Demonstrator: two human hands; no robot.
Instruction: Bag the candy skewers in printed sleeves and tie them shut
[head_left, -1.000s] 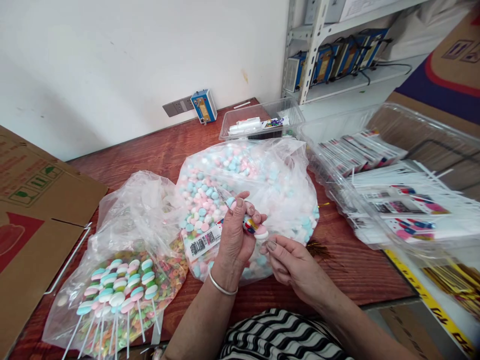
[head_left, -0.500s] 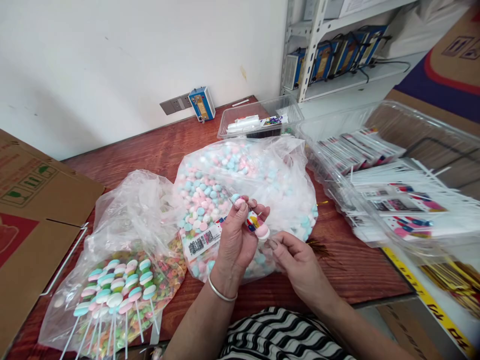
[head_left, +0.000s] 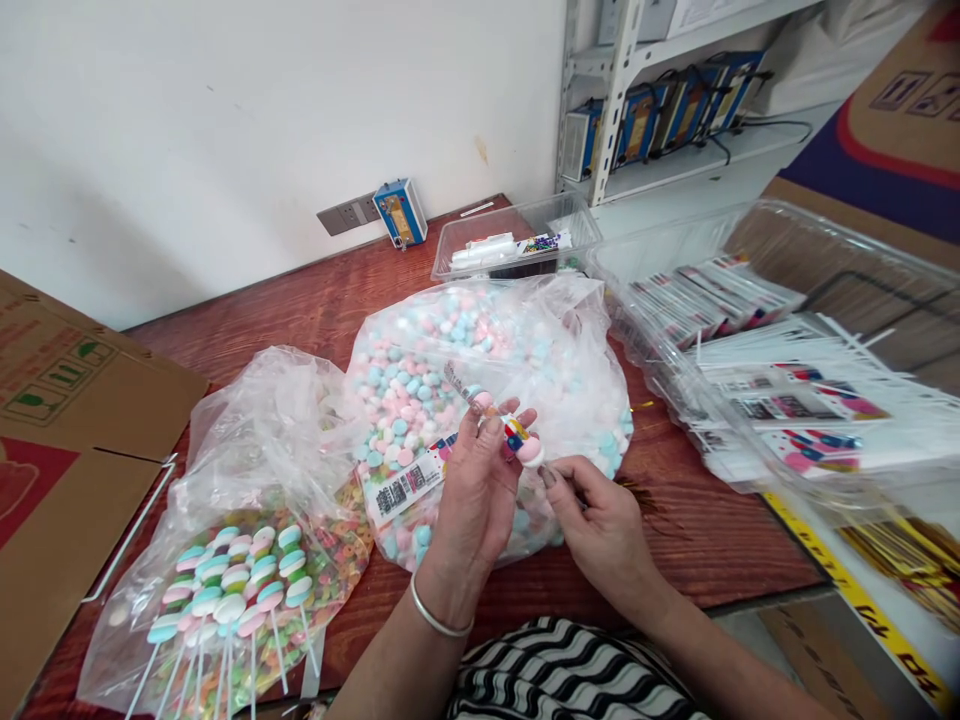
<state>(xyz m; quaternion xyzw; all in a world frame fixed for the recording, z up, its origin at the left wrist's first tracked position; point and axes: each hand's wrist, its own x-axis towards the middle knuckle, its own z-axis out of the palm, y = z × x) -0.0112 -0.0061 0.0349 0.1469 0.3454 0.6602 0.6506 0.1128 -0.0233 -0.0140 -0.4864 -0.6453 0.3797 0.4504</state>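
My left hand [head_left: 476, 490] holds a candy skewer [head_left: 517, 438] in a clear printed sleeve, pink and coloured pieces showing above the fingers. My right hand [head_left: 596, 525] pinches the skewer's lower end, just right of the left hand. Both hands hover over a big clear bag of pink, blue and white candies [head_left: 487, 350] on the red wooden table [head_left: 300, 300]. A printed label [head_left: 401, 487] lies on the bag beside my left wrist.
A second plastic bag [head_left: 255, 560] with finished skewers and coloured rings lies at front left. Cardboard boxes [head_left: 67, 420] stand at left. A clear tray of printed sleeves [head_left: 780, 380] sits right, a small clear box [head_left: 517, 240] behind, a metal shelf [head_left: 660, 100] beyond.
Both hands lifted the skewer slightly up and right. My right hand closed in on its lower end. The view shifted a little.
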